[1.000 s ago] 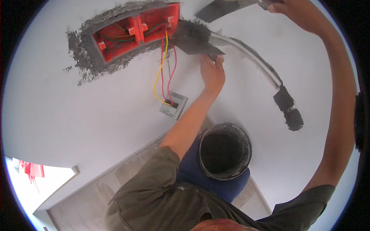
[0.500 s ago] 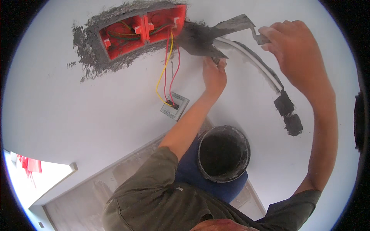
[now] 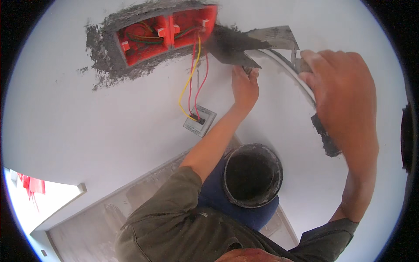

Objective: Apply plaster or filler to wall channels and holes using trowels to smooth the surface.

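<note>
White plastered wall: one, filling most of the frame, largest item. Grey wet mortar patch: one, rough-edged, upper left to upper centre, surrounding the boxes. Round black rubber bucket with mortar-smeared rim: one, lower centre, resting against blue fabric just below the left forearm. Right hand: right of frame, fingers fully curled into a closed fist around the handle of the upper trowel, only a short grey stub of the handle showing above the knuckles. Red plastic recessed electrical boxes: two, side by side at upper centre, set into the mortar, loose wires inside. Flat metal trowels coated in grey mortar: two; the upper trowel at upper right of centre, its blade lying over the lower trowel, whose dark blade reaches to the right edge of the red boxes. Left hand: centre, fingers closed on the lower trowel's handle end, the thumb side hidden. White curved conduit: one, running down the wall between the two hands. Grey square wall plate: one, centre, hanging off the wall. Thin wires: one yellow, two red counted, dropping from the right-hand box to the plate.
</note>
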Demonstrator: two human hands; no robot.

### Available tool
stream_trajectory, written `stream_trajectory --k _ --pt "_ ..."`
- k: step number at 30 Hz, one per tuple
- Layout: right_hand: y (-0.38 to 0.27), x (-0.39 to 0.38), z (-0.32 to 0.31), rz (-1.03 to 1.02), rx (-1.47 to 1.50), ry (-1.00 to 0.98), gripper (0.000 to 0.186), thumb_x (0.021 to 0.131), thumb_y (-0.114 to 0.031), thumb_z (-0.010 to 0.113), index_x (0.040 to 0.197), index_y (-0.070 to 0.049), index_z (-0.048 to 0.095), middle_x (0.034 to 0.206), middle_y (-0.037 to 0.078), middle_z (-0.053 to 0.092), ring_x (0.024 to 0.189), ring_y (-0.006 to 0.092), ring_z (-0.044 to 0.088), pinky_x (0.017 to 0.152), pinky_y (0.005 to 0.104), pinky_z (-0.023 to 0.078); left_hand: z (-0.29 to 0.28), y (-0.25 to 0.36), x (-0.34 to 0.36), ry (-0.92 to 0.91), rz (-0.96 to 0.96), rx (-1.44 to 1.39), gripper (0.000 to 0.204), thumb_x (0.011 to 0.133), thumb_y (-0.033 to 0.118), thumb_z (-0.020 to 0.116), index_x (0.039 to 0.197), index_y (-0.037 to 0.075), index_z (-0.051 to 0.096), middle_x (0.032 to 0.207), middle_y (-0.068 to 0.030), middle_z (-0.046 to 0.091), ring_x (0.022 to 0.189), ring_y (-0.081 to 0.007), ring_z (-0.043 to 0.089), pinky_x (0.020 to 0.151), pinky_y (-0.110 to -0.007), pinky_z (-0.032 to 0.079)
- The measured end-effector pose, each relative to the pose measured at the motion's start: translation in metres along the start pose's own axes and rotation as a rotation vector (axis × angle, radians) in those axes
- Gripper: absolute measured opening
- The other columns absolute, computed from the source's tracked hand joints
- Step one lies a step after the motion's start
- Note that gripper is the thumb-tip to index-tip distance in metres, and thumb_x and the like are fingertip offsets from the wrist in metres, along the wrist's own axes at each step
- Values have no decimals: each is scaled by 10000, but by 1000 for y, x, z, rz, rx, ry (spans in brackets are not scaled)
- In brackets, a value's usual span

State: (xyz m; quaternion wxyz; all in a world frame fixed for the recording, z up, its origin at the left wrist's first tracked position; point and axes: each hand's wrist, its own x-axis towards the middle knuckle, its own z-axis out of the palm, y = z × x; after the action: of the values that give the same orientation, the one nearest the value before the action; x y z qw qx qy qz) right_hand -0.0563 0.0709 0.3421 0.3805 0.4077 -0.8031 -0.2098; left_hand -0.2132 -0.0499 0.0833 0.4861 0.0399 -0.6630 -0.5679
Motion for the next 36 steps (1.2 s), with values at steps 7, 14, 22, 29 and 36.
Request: stream_trajectory --k 7,14,22,29,36 --pt "-38 -5 3 21 -88 19 314 809 -129 772 1096 -25 698 879 76 678 831 247 630 824 402 461 0 3 -1 -25 -32 25 546 935 127 686 1368 -38 399 1199 -283 565 1099 -488 561 910 -533 446" --pt "-42 -4 22 109 -42 137 138 826 -152 674 928 -67 708 774 71 667 752 224 651 812 370 460 -1 0 1 -49 -38 -22 522 942 126 684 1352 -42 407 1208 -289 550 1119 -492 543 921 -530 441" --pt "1 5 28 54 -82 74 214 906 -176 696 1082 -57 722 948 99 723 894 281 669 904 423 473 -1 2 1 -14 4 -23 451 976 197 669 1248 -92 453 1124 -305 583 1052 -483 575 927 -526 448" --pt "29 70 -6 4 -15 -120 180 941 -157 655 1045 -22 713 907 137 698 852 306 620 869 435 456 0 1 1 -31 -21 -45 482 979 204 668 1275 -101 442 1155 -317 576 1088 -486 567 946 -523 450" --pt "27 88 -24 114 -72 -189 256 908 -126 646 702 23 618 601 153 570 546 274 512 627 394 456 1 -3 2 -23 66 -10 521 956 136 675 1340 -71 389 1165 -301 554 1082 -497 554 906 -539 441"
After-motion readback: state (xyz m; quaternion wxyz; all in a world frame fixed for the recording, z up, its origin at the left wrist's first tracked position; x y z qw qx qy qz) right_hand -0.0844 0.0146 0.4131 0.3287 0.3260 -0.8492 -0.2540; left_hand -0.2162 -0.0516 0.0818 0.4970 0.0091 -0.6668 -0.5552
